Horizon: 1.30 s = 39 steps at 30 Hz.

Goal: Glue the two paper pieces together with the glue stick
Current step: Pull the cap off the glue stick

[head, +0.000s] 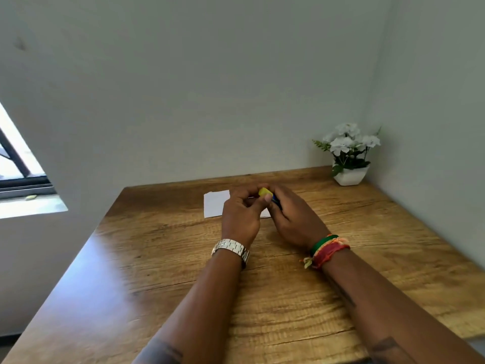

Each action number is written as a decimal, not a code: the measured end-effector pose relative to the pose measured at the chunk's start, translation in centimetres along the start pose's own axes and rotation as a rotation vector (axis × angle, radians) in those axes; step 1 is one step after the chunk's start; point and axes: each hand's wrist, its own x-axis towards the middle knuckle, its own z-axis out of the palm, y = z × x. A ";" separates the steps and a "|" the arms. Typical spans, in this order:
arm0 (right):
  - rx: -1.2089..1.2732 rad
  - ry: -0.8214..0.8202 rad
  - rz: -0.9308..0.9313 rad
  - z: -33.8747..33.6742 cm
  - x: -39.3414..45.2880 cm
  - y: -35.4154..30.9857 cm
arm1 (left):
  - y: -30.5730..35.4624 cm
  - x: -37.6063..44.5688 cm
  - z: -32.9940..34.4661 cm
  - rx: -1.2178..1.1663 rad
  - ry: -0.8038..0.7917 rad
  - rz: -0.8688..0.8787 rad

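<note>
**Glue stick in hand, paper flat behind it**

You hold the glue stick [268, 195] above the far middle of the table, mostly hidden by your fingers. Its yellow cap end points toward you and a strip of blue body shows behind it. White paper [216, 203] lies flat on the wood just beyond, partly covered. You cannot tell whether it is one piece or two.

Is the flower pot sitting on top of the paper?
No, the flower pot stands in the far right corner of the table, well apart from the paper behind the hands.
</note>
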 end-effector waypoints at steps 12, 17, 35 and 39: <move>-0.035 0.100 0.014 -0.1 0.7 -0.1 | -0.4 1.8 -0.4 -0.325 -0.092 -0.135; 0.125 0.003 0.148 -0.6 0.6 0.3 | -1.0 2.0 0.3 -0.290 -0.095 -0.136; 0.685 0.648 0.414 -5.3 0.4 5.2 | -2.4 4.5 10.9 0.868 -0.297 0.067; 0.660 0.624 0.418 -4.9 0.6 5.6 | -3.0 4.9 11.8 0.888 -0.326 0.060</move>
